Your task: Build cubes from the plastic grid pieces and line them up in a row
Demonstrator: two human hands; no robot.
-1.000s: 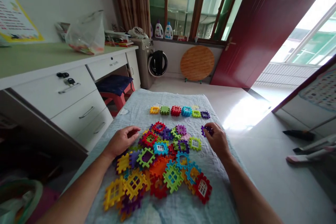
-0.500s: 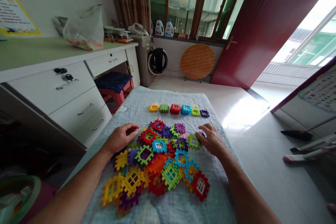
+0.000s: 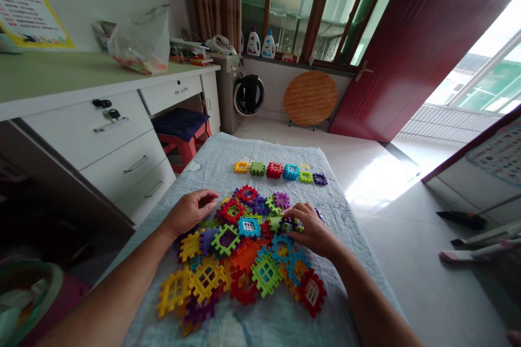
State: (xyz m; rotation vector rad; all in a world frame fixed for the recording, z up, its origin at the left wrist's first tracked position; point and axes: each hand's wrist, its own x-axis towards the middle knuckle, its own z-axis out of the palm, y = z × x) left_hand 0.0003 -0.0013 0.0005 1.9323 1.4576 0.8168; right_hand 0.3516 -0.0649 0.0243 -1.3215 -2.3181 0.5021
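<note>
Colourful square toy pieces with notched edges lie heaped on a cloth-covered table (image 3: pixel 252 320). My left hand (image 3: pixel 192 211) rests at the heap's left edge, fingers bent and apart, holding nothing. At the right side of the heap, my right hand (image 3: pixel 307 225) reaches over a dark purple piece (image 3: pixel 287 224), its fingertips on or just above it; whether it grips the piece cannot be made out. Near the middle lie a blue piece with a white window (image 3: pixel 249 226) and a green frame (image 3: pixel 226 239). A red piece with a white window (image 3: pixel 312 293) is at the lower right.
Beyond the heap, a row of pieces includes yellow (image 3: pixel 241 167), red (image 3: pixel 274 169), blue (image 3: pixel 291 172) and purple (image 3: pixel 320 179) ones. A stool (image 3: pixel 181 124) and white drawers (image 3: pixel 134 160) stand left of the table. A bin (image 3: pixel 52 303) is at the lower left.
My right hand has moved left, from the green window piece at the heap's edge to over the dark purple piece. My left hand has barely moved. The view has shifted slightly.
</note>
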